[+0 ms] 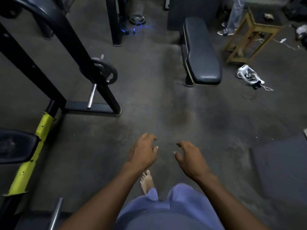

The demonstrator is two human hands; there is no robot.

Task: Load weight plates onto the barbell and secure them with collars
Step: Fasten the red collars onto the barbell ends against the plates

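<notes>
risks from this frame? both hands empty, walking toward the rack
1. The foot is bare; a weight plate like the one on the rack peg could crush toes if it slips from the left hand or right hand.
2. Loose white cables and a blue cord lie on the floor: trip hazards.
3. Dim light hides the low rack foot.

A black padded bench (201, 52) stands on the dark gym floor (149, 105). Right of the bench is a wooden stool (252, 34), and below the stool, near the bench's near end, lies a white device with tangled cords (249, 75). Far left of the bench, a blue cord (137, 28) lies on the floor. A sneaker (226, 31) shows between bench and stool.
</notes>
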